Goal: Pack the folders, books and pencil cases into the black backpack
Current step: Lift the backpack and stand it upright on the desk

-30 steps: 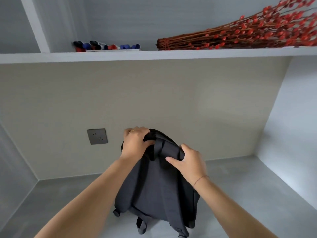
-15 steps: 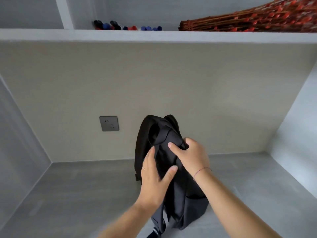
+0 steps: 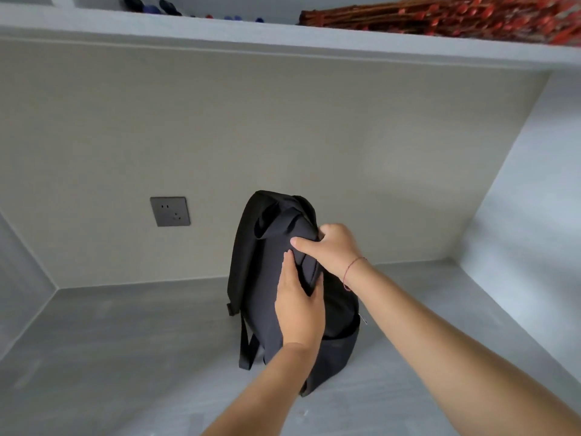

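The black backpack (image 3: 267, 278) stands upright on the grey desk (image 3: 125, 357), its straps hanging down on the left side. My right hand (image 3: 333, 250) grips the fabric near the top of the pack. My left hand (image 3: 298, 306) lies flat against the pack's side just below, thumb pressed on the cloth. No folders, books or pencil cases are in view.
A grey wall socket (image 3: 170, 211) sits on the back wall left of the pack. The shelf (image 3: 283, 33) above carries several markers (image 3: 157, 7) and a bundle of red-berried branches (image 3: 456, 14). Side walls close in the desk on the left and right.
The pack has been turned and stood up further back. My left hand moved from its top down onto its side; my right hand kept its hold near the top.
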Tool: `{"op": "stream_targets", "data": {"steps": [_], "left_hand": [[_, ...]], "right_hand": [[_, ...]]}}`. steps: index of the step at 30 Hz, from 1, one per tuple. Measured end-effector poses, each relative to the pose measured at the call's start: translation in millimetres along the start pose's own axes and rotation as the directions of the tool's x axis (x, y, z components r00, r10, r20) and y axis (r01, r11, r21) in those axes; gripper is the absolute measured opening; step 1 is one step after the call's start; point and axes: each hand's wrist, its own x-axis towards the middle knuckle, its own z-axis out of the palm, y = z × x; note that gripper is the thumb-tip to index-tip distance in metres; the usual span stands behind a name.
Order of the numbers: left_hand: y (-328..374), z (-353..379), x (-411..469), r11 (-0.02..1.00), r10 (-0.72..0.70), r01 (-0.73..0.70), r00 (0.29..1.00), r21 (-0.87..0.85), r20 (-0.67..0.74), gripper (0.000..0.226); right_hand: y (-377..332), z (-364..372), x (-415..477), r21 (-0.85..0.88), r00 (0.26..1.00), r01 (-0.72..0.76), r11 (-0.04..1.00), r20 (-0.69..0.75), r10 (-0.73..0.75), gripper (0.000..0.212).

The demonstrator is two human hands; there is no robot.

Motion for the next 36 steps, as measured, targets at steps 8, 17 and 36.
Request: {"op": "stream_targets", "data": {"steps": [8, 17, 36], "left_hand": [[-9, -93, 58, 0.968, 0.077, 0.000, 0.952, -0.250, 0.296, 0.031], [-16, -149, 128, 0.958, -0.029, 0.120, 0.945, -0.262, 0.326, 0.022], [-102, -81, -20, 0.966, 0.229, -0.215, 0.970, 0.144, -0.085, 0.092]], "right_hand": [[-11, 36, -18, 0.410, 0.997, 0.027, 0.912, -0.077, 0.006, 0.030], [35, -8, 20, -0.422, 0.861, 0.275, 0.864, -0.292, -0.417, 0.064], [103, 12, 80, 0.107, 0.981, -0.067, 0.992, -0.174, 0.085, 0.026]]}}
